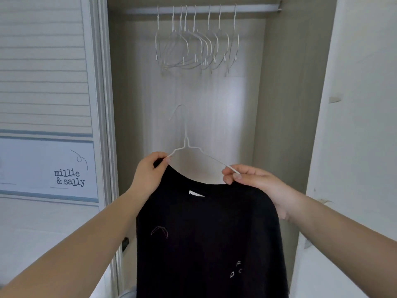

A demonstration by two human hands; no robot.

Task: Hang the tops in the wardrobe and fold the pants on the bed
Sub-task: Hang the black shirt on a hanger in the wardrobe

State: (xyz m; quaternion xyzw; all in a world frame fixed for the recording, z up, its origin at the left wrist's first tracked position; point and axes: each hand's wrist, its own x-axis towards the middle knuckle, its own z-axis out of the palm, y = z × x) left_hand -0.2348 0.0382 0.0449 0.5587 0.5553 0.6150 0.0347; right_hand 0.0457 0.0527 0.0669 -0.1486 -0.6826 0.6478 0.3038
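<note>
Black top on white wire hanger: left hand pinches collar, right hand pinches hanger arm (perhaps cloth too). Empty hangers on rail.

Head view. Two bare forearms enter from the lower corners of the frame, one on each side of the black top.

Left hand: no ring, no watch, no bracelet, no glove seen. Forearm uncovered from wrist down to the frame edge; no sleeve cuff in view.

Right hand: likewise uncovered; fingers and wrist carry nothing. Nails short and unpainted where they show, on the thumb and on the fingertips nearest the top's collar. Forearm uncovered to the frame edge; no sleeve in view.

No marks or tattoos discernible on either arm. Upper arms, shoulders and torso lie outside the frame, so clothing cannot be told.
</note>
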